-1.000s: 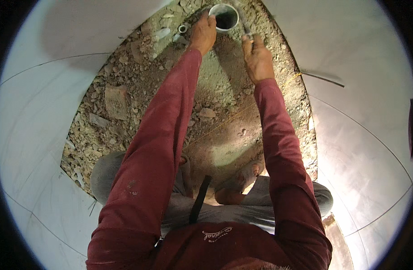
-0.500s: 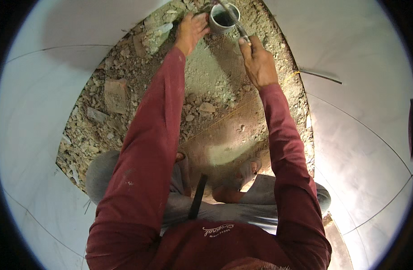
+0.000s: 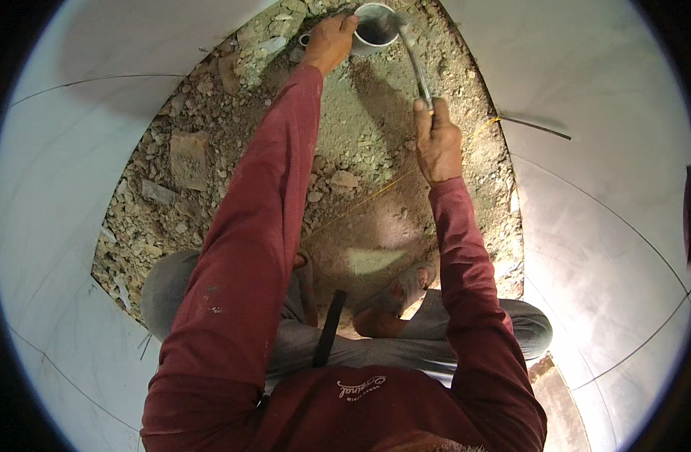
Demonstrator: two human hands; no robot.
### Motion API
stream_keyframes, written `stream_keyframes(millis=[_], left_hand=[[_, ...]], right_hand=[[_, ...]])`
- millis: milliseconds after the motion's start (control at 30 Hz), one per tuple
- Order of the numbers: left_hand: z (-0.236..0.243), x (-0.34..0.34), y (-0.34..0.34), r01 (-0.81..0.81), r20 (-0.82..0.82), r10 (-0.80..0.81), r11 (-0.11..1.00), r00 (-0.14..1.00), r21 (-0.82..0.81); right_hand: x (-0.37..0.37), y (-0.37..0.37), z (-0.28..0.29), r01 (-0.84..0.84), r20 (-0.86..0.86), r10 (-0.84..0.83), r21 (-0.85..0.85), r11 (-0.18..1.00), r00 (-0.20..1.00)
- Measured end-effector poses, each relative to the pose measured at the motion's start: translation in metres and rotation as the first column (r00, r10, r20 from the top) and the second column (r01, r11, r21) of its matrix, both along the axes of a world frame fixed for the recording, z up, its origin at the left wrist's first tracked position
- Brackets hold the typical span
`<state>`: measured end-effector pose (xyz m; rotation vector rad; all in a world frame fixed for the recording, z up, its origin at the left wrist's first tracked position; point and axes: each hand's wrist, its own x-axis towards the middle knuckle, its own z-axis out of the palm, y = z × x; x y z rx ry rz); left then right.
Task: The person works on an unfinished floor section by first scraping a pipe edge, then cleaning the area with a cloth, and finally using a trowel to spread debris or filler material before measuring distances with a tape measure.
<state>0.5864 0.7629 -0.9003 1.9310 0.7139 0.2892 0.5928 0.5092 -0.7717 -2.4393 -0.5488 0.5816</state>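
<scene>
- Two white tiled floor areas [image 3: 97, 248] flank a big bare patch of rubble and dirt [image 3: 345, 173]; I squat over it, red sleeves reaching fwd to the far end.
- Step in hand, as I judge it: working round the open mouth of a white pipe end [image 3: 376, 29] set in the ground at the top of the patch.
- My left hand [image 3: 329, 41] is clamped on the pipe's left rim, fingers curled over the edge, steadying it.
- My right hand [image 3: 438, 139] is clenched round the handle of a slim metal tool [image 3: 413, 64]; the shaft runs up-left and its tip sits at or just over the pipe's right rim. Can't tell if it touches.
- Next move prob. calls for a firm left grip so the pipe doesn't shift, plus small controlled strokes w/ the tool tip, keeping grit from dropping in.
- Pipe inside: dark, looks hollow; contents not visible.
- Thin yellow string [image 3: 391, 184] crosses the dirt near my right wrist, apart from the pipe.
</scene>
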Motion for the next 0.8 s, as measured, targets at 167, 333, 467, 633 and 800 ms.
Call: stream_keyframes(millis=[167,333,467,633,800], left_hand=[[-0.003,0.002,0.002,0.022,0.004,-0.022,1.000,1.000,-0.006],[0.000,-0.002,-0.002,0.033,-0.008,-0.033,0.999,0.999,0.024],[0.001,-0.002,-0.003,-0.021,-0.020,0.020,1.000,1.000,-0.018],[-0.001,0.002,-0.004,-0.015,-0.036,0.010,0.990,0.999,-0.141],[0.001,0.003,-0.004,-0.076,-0.059,0.069,0.989,0.996,-0.125]], right_hand=[[-0.005,-0.008,-0.007,-0.038,0.134,0.035,0.020,0.999,0.990],[-0.001,-0.005,-0.003,-0.021,-0.055,0.018,-0.042,0.999,0.998],[0.011,0.007,0.007,-0.051,0.035,0.050,0.026,0.998,0.998],[0.036,0.043,0.008,-0.028,0.057,0.025,0.042,0.999,0.998],[0.048,0.059,0.003,-0.024,-0.092,0.023,-0.004,1.000,0.995]])
